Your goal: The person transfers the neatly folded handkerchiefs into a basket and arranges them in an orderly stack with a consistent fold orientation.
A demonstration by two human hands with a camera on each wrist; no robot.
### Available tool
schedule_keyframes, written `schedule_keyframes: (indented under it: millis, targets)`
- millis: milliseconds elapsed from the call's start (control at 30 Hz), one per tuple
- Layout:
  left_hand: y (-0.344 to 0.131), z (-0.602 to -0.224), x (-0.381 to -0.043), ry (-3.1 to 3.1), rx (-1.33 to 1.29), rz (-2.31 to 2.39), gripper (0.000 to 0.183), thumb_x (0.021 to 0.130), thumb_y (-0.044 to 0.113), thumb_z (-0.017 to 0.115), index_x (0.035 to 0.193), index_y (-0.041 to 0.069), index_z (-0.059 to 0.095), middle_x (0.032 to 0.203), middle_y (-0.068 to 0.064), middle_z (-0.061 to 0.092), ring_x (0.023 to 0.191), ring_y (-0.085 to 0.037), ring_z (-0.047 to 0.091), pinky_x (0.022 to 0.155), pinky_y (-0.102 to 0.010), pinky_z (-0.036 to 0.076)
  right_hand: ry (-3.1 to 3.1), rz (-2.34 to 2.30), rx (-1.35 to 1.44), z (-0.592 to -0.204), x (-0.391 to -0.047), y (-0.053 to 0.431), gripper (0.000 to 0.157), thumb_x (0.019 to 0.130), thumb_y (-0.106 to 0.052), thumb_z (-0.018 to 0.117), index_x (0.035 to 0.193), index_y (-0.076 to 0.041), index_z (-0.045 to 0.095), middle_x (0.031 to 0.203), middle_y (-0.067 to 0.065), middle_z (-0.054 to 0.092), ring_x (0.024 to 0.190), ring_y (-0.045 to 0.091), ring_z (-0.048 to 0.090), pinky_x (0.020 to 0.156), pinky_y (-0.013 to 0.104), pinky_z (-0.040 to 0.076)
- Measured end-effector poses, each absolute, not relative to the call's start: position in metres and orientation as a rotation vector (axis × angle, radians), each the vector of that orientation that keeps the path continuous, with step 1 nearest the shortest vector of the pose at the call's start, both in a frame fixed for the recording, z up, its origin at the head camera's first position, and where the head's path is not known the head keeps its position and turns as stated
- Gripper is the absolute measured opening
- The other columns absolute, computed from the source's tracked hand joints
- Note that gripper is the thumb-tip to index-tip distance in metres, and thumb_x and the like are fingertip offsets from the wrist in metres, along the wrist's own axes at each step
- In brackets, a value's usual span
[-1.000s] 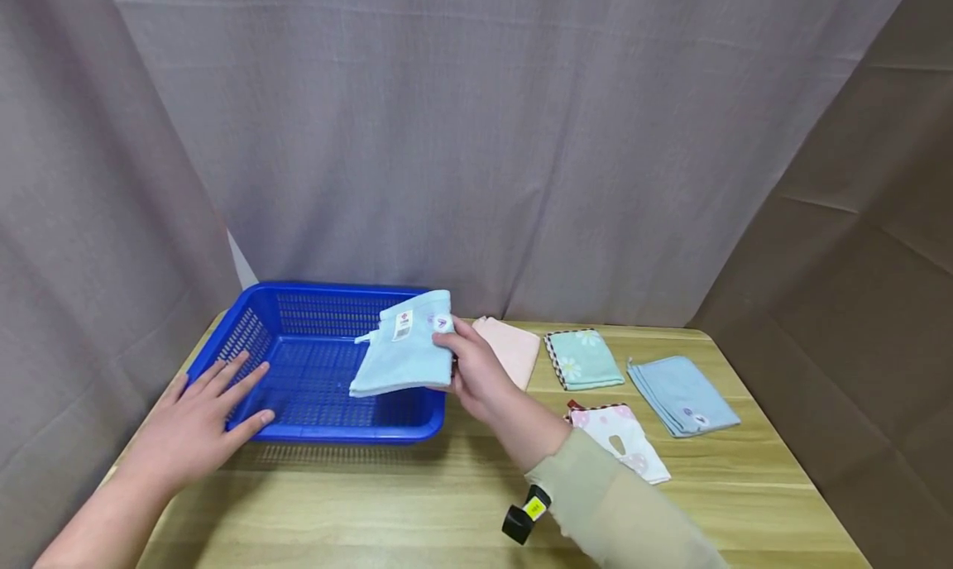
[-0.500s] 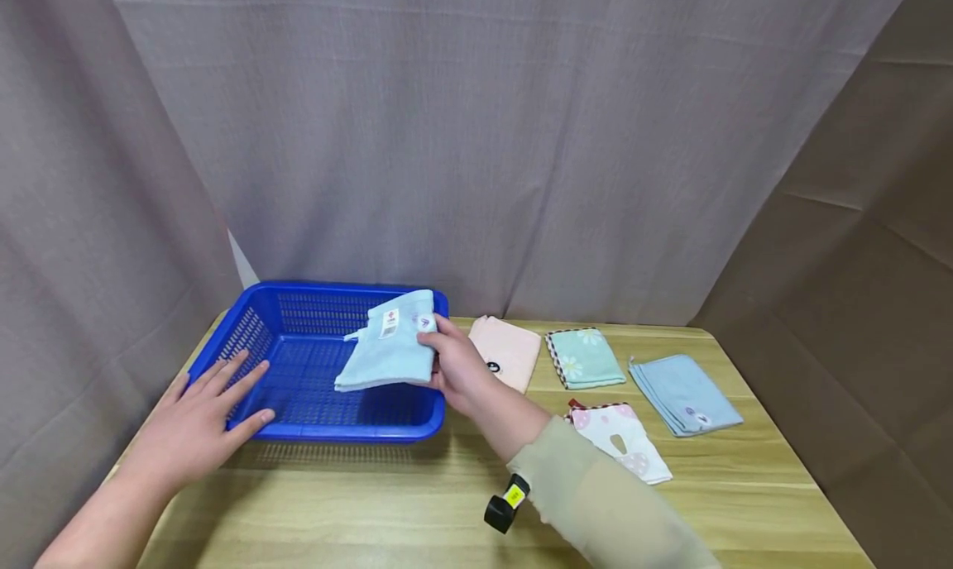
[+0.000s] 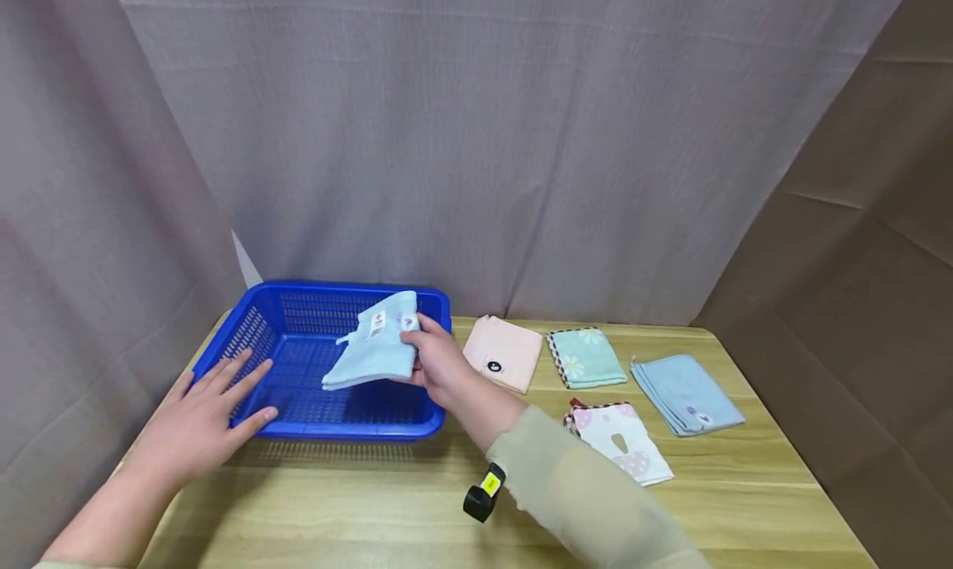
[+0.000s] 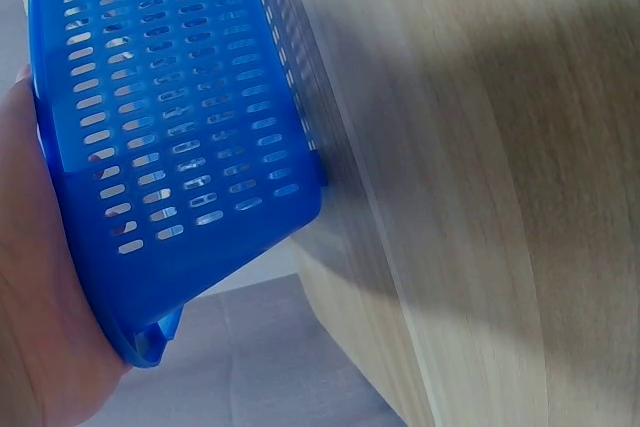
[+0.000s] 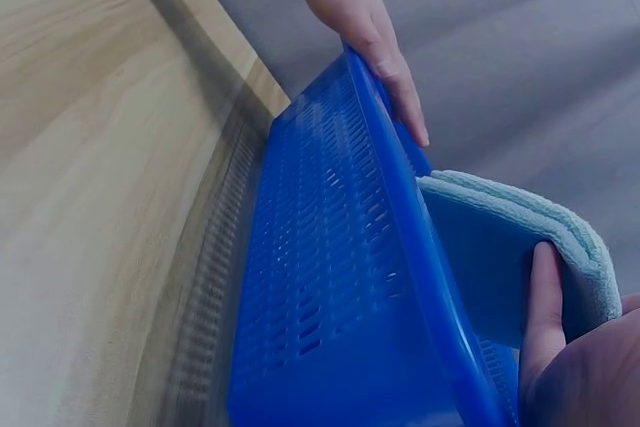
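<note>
A folded light-blue towel [image 3: 375, 350] with a white label is held in my right hand [image 3: 442, 362], thumb on top and fingers beneath, over the right half of the blue plastic basket [image 3: 350, 431]. The right wrist view shows the folded layers of that towel [image 5: 530, 209] above the basket's rim, with a finger of the right hand [image 5: 585, 372] against its underside. My left hand [image 3: 197, 424] rests with spread fingers on the basket's left front corner. In the left wrist view, part of the left hand [image 4: 45, 297] lies along the rim.
To the right of the basket on the wooden table [image 3: 357, 511] lie a pink towel [image 3: 514, 350], a mint daisy towel [image 3: 588, 358], a white-and-pink patterned towel [image 3: 633, 445] and another blue towel [image 3: 688, 395]. A grey curtain [image 3: 476, 139] hangs behind.
My right hand has carried the light-blue towel leftward, further over the basket, uncovering more of the pink towel. The left hand stays on the basket's corner.
</note>
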State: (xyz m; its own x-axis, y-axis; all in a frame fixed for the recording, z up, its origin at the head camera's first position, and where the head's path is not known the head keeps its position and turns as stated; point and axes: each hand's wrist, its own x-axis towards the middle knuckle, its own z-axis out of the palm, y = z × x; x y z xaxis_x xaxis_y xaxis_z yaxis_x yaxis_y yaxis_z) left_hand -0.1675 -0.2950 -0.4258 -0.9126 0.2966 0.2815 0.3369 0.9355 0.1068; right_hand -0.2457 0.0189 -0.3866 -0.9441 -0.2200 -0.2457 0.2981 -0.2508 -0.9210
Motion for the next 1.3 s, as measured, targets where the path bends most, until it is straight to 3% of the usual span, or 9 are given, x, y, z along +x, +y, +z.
schedule_keyframes:
  millis: [400,933,1300]
  targets:
    - [-0.294,-0.423,-0.167,-2.838,-0.459,-0.228,0.071,0.095,0.063,0.051,0.151,0.021,0.043,0.155,-0.018,0.037,0.138,-0.044,0.037,0.110,-0.069,0.017,1.741,-2.226,0.144,-0.390,-0.256,0.004,0.054,0.096,-0.006,0.051,0.149,-0.016,0.045,0.113,0.017,0.068,0.089,0.028,0.071,0.077,0.050,0.059]
    - [-0.294,-0.424,-0.167,-2.836,-0.454,-0.215,0.071,0.094,0.063,0.052,0.150,0.020,0.045,0.155,-0.018,0.038,0.138,-0.044,0.037,0.109,-0.070,0.018,1.768,-2.188,0.195,-0.397,-0.272,-0.014,0.055,0.097,-0.005,0.049,0.151,-0.014,0.041,0.122,0.021,0.066,0.097,0.034,0.070,0.080,0.052,0.058]
    - [-0.294,-0.424,-0.168,-2.847,-0.448,-0.214,0.071,0.094,0.061,0.054,0.150,0.019,0.045,0.155,-0.018,0.037,0.138,-0.046,0.036,0.110,-0.071,0.015,1.777,-2.105,0.190,-0.406,-0.276,-0.019,0.053,0.097,-0.005,0.048,0.150,-0.013,0.042,0.118,0.021,0.067,0.099,0.034,0.070,0.081,0.051,0.058]
